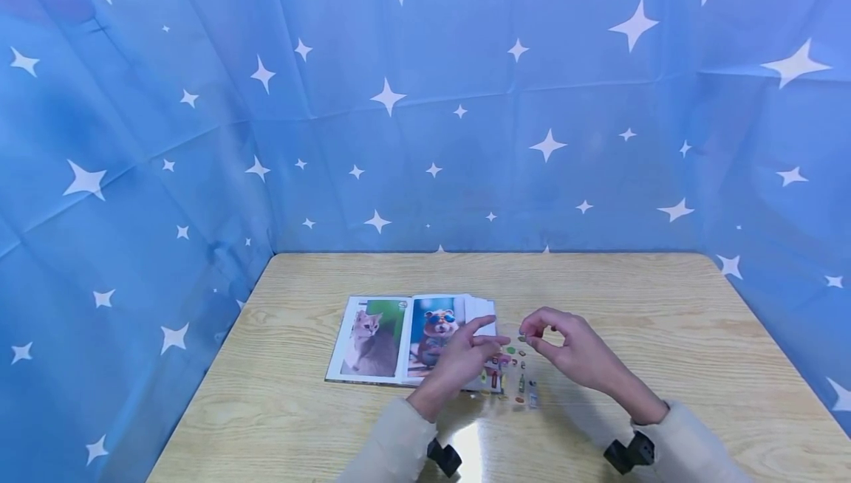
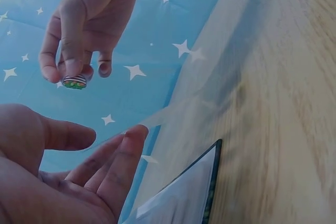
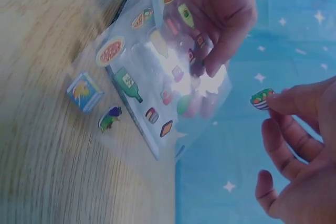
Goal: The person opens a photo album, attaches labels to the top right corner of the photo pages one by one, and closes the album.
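Note:
My right hand (image 1: 575, 350) pinches a small sticker (image 3: 261, 98) between thumb and forefinger. It shows a striped bowl heaped with green and orange food. My left hand (image 1: 462, 354) holds a clear sticker sheet (image 3: 142, 72) up at a slant, and some of its fingers show through the plastic. Pictured on the sheet are a green bottle (image 3: 128, 85), a pizza (image 3: 110, 51), a blue box (image 3: 84, 93) and several other foods. The bowl sticker is apart from the sheet, to its right in the head view.
An open album (image 1: 403, 372) lies on the wooden table (image 1: 266, 424), partly under the left hand and sheet. Its pages show a cat picture (image 1: 368, 346) and a bear in sunglasses (image 1: 439, 324). A blue star-printed cloth (image 1: 479, 151) hangs behind the table and along its sides.

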{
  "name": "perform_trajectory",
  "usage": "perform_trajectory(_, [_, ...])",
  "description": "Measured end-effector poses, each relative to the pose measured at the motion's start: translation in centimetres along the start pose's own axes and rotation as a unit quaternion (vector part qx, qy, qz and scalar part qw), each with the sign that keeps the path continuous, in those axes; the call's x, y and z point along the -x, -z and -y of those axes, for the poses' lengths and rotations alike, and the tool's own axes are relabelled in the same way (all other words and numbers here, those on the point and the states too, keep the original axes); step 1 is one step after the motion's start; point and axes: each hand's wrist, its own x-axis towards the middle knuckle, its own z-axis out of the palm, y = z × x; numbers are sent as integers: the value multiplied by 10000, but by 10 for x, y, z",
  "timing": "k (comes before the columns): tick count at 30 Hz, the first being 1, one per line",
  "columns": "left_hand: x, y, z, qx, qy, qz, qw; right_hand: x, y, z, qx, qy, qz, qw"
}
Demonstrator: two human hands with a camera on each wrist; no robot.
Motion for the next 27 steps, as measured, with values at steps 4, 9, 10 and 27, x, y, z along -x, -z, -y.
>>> perform_trajectory(4, [-4, -4, 3, 101, -19, -11, 9999, 0, 0, -1, -46, -84, 33, 9999])
perform_trajectory(9, [-7, -10, 4, -13, 139, -170, 9998, 1, 1, -2, -77, -132, 41, 9999])
perform_trajectory(10, [-8, -11, 4, -63, 192, -194, 9996, 2, 1, -3, -74, -137, 34, 9999])
perform_trajectory(27, [-7, -16, 1, -559, 582, 456, 9957, 4, 1, -7, -170, -156, -49, 9997])
